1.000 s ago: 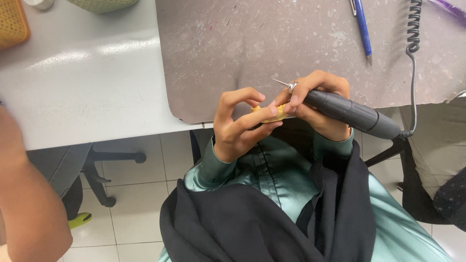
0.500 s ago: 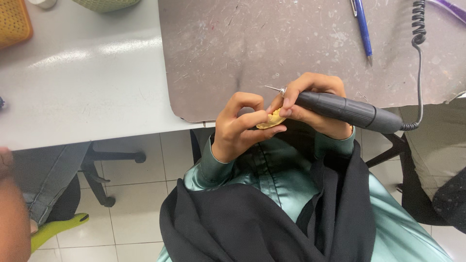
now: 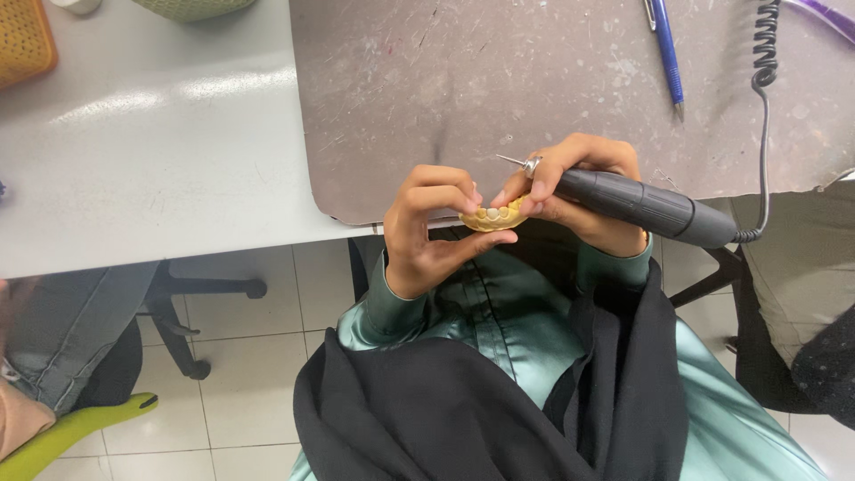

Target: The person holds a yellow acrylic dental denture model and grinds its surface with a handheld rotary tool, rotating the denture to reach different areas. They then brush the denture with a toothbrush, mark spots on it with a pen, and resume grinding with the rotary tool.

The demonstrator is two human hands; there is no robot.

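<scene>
The left hand (image 3: 427,227) pinched a yellow dental cast (image 3: 492,216) between thumb and curled fingertips. The right hand (image 3: 579,191) was wrapped closed around a black rotary handpiece (image 3: 646,207), its thumb touching the cast. The handpiece's thin metal bur (image 3: 510,161) stuck out just above those fingers, over a scratched brown work mat (image 3: 534,80).

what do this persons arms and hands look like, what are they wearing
Both hands are bare, no gloves: the left hand and the right hand. Each arm wears a shiny pale green sleeve with a snug cuff at the wrist. A black cloth drapes over the chest and lap.
</scene>
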